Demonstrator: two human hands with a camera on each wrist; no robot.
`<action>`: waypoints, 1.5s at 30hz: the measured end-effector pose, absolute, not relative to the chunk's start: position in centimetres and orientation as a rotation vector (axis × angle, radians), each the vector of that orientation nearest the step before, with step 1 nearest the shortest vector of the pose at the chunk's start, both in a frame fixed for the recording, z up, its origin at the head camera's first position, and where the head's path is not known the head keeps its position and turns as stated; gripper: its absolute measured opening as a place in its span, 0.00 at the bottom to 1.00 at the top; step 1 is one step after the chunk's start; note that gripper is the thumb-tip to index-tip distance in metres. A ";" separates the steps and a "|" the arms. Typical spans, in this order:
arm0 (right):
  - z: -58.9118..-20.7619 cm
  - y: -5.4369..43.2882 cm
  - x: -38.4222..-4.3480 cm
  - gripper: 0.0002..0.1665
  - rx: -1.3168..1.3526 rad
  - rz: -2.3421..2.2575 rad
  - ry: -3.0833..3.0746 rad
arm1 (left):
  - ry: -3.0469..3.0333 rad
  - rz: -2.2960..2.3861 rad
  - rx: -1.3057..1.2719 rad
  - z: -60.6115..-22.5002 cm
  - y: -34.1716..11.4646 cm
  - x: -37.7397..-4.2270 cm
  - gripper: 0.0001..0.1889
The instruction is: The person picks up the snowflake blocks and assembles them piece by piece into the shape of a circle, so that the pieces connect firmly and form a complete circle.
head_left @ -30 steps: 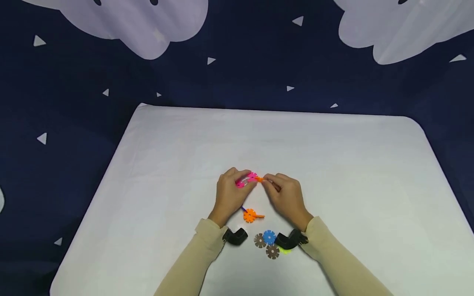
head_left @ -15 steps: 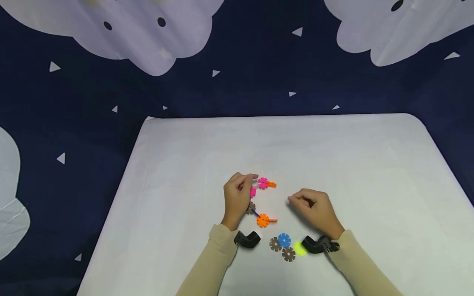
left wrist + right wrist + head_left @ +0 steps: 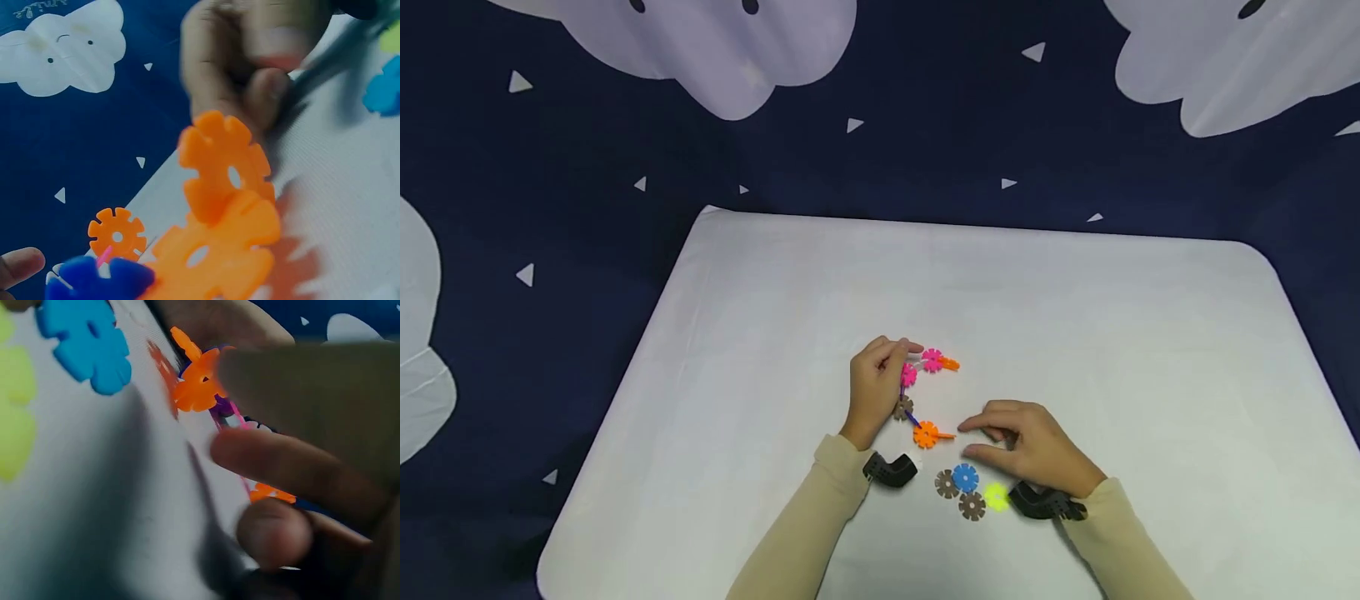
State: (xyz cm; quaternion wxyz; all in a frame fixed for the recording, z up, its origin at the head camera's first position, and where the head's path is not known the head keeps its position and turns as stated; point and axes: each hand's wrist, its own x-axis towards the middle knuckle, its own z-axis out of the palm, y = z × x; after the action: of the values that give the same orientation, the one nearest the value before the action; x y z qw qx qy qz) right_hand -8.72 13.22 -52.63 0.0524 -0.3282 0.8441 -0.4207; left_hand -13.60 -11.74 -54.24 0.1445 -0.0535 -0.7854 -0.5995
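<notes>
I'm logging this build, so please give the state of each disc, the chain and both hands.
Chain: joined, partly hidden
Near orange discs: slotted together
Blue disc: flat, off the chain
Yellow disc: flat, off the chain
Two loose brown discs: flat
Left hand: at the chain, grip unclear
Right hand: thumb and index apart, holding nothing

In the head view, the left hand [image 3: 874, 392] covers a part of the brown disc [image 3: 906, 408] of the chain [image 3: 909, 376]; whether this hand pinches something cannot be told. In the left wrist view, the right hand [image 3: 250, 44] is blurred and cut by the top edge. In the right wrist view, the yellow disc [image 3: 15, 419] is cut at left, and blurred fingers [image 3: 287, 462] hide part of the chain
</notes>
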 end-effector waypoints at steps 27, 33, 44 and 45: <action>-53.3 10.6 -11.7 0.09 -0.802 -1.452 2.514 | -2.580 -1.558 -0.541 -52.8 -14.9 -17.8 0.12; -54.2 10.6 -12.6 0.09 -0.829 -1.355 2.979 | -2.733 -1.448 -0.539 -51.7 -14.9 -18.4 0.11; -52.5 10.4 -13.5 0.07 -0.307 -1.631 2.836 | -2.652 -1.505 -0.601 -51.4 -13.5 -18.2 0.08; -52.2 10.3 -13.6 0.09 -0.189 -1.642 2.775 | -2.647 -1.502 -0.617 -51.4 -13.5 -18.1 0.08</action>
State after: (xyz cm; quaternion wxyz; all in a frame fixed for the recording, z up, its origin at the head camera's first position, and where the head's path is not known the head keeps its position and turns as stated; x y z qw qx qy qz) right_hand -13.61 10.30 -52.22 -0.0441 -0.0586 0.8583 -0.5079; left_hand -18.14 -13.55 -51.37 0.0182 -0.1987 -0.8522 -0.4837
